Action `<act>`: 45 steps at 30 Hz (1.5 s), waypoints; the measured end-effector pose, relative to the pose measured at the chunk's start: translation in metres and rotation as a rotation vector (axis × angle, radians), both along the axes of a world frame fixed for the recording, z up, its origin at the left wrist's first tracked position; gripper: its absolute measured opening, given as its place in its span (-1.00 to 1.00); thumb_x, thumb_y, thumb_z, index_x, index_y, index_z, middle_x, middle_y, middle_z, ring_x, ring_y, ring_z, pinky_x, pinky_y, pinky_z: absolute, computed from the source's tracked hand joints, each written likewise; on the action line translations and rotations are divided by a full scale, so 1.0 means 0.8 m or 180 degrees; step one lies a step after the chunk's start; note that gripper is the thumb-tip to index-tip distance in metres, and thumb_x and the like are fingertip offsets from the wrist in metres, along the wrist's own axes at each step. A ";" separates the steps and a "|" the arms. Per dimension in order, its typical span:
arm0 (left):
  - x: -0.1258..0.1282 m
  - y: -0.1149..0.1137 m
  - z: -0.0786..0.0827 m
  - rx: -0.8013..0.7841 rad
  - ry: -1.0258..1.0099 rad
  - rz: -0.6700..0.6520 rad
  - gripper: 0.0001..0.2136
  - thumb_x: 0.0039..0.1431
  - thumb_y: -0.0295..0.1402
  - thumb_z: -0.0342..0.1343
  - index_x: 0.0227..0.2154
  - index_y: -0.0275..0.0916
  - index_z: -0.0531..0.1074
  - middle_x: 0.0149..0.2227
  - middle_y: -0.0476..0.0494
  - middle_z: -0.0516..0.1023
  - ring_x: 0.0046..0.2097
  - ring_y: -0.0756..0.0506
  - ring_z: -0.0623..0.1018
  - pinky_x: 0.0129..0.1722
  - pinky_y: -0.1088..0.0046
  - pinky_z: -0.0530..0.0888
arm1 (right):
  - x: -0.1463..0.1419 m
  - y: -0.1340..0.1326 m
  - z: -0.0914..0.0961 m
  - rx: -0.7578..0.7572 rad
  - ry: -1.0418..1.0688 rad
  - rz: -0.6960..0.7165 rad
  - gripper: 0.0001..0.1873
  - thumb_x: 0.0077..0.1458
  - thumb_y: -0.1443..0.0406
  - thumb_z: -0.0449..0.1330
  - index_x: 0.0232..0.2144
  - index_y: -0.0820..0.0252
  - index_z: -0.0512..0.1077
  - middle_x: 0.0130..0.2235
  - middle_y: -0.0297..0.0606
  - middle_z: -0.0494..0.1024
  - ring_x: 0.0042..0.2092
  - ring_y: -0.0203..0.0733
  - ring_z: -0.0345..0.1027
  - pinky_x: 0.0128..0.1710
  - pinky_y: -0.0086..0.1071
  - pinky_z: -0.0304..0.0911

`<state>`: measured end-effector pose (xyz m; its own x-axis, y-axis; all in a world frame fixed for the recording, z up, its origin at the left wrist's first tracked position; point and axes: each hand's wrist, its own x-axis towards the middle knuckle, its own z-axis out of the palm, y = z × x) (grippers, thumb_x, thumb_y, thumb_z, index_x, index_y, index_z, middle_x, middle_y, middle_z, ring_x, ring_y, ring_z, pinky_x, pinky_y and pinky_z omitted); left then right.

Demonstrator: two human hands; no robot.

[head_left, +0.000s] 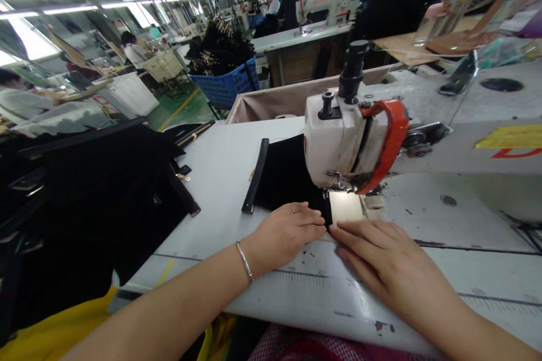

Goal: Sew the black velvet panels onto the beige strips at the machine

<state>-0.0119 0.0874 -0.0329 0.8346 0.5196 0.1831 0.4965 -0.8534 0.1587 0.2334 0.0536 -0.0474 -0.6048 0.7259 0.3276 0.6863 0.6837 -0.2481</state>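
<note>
A black fabric piece (283,172) lies on the white sewing table, its right edge beneath the head of the sewing machine (334,141). Along its left side runs a black strip (256,177) with a small gold-coloured metal part. My left hand (285,234), wearing a ring and a silver bracelet, rests with fingers stretched over the fabric's near edge. My right hand (376,251) lies flat on the table, its fingertips at the fabric's near right corner, close to my left fingertips. The needle is too small to make out.
A large pile of black fabric pieces (93,197) covers the left of the table. Beyond it stands a blue crate (228,87) heaped with black pieces. A ruler scale (296,276) runs along the front edge. Other people sit at machines farther back.
</note>
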 end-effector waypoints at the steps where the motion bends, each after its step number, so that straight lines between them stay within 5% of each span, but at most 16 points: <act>1: 0.000 0.004 0.000 0.0001 0.0024 0.0009 -0.73 0.31 -0.50 -0.06 0.00 -0.27 0.40 0.07 -0.10 0.47 0.18 -0.04 0.37 0.29 0.28 0.19 | 0.000 0.003 0.000 0.0004 -0.0017 -0.0014 -0.63 0.24 0.23 0.07 0.09 0.03 0.31 0.00 -0.27 0.42 -0.01 -0.14 0.28 -0.02 -0.15 0.21; 17: 0.014 0.063 0.003 -0.0047 -0.0100 0.0561 -0.78 0.28 -0.53 -0.02 -0.15 -0.22 0.49 -0.03 -0.04 0.54 0.03 -0.02 0.49 0.12 0.40 0.38 | -0.002 0.049 -0.005 0.0189 -0.0241 -0.0141 -0.58 0.24 0.18 0.04 0.12 0.11 0.32 0.10 -0.19 0.40 0.03 -0.03 0.31 0.01 -0.07 0.25; 45: 0.016 0.069 -0.007 0.0015 -0.0273 0.0884 -0.77 0.21 -0.56 0.04 -0.19 -0.18 0.54 -0.10 0.01 0.57 -0.05 -0.05 0.50 0.05 0.39 0.43 | -0.010 0.050 -0.007 0.0089 -0.0134 -0.0288 -0.56 0.23 0.23 0.05 0.14 0.15 0.28 0.05 -0.14 0.43 0.05 -0.02 0.29 0.02 -0.05 0.24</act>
